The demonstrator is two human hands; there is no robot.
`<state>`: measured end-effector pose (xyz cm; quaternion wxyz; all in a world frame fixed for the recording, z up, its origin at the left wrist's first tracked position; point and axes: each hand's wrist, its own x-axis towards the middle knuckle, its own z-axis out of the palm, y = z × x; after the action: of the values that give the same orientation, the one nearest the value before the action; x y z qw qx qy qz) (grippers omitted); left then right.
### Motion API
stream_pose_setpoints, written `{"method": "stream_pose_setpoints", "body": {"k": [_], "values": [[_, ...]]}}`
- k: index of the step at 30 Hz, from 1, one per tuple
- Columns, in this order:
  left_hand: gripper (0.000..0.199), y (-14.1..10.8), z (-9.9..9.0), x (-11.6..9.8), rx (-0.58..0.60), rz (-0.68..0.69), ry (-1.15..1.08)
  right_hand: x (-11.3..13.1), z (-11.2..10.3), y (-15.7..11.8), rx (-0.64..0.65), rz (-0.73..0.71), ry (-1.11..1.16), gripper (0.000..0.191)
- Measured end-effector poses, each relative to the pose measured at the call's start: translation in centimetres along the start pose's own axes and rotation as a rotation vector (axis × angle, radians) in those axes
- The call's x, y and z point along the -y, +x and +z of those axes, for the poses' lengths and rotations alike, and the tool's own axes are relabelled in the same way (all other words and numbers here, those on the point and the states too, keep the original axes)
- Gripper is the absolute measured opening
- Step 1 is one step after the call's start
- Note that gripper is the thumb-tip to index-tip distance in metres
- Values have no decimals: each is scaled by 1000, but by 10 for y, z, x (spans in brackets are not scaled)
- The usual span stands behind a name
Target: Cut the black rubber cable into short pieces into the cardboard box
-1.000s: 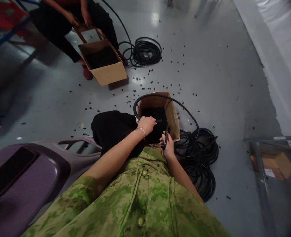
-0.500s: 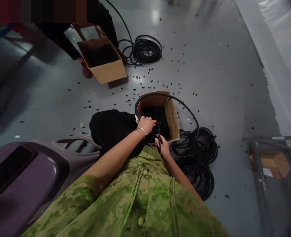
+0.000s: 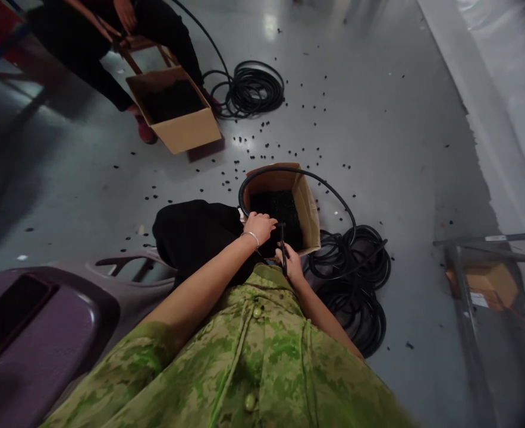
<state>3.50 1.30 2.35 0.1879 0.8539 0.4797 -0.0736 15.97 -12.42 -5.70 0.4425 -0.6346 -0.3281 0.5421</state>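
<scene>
A black hose arches over the open cardboard box and runs down to my left hand, whose fingers are closed around it. The box holds a mass of small black pieces. Just right of the left hand, my right hand is closed on a slim dark hand tool. That tool stands lengthwise, with its upper end close to the left fingertips. Its exact kind is too small and dark to make out.
Coiled black hose lies right of the box. Across the floor, a seated person's hand shows above another cardboard box, beside a second hose coil. Black bits dot the floor. A phone rests on a purple chair.
The whole view has shifted slightly, sliding everything a little left. Both hands keep nearly the same place over the box and the same hold. The other person's hand now shows.
</scene>
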Motion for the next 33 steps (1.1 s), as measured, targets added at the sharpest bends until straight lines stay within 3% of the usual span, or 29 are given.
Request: {"method": "stream_pose_setpoints", "body": {"k": [7, 12, 22, 33], "values": [[31, 3, 6, 2, 29, -7, -6, -9, 2, 0, -7, -35, -27, 47], [28, 7, 9, 4, 83, -16, 18, -14, 0, 1, -38, -89, -166, 46], [35, 7, 0, -4, 236, -66, 98, -18, -1, 1, -19, -85, -225, 49], [33, 4, -7, -7, 213, -61, 97, -24, -2, 1, -37, -105, -196, 46]]}}
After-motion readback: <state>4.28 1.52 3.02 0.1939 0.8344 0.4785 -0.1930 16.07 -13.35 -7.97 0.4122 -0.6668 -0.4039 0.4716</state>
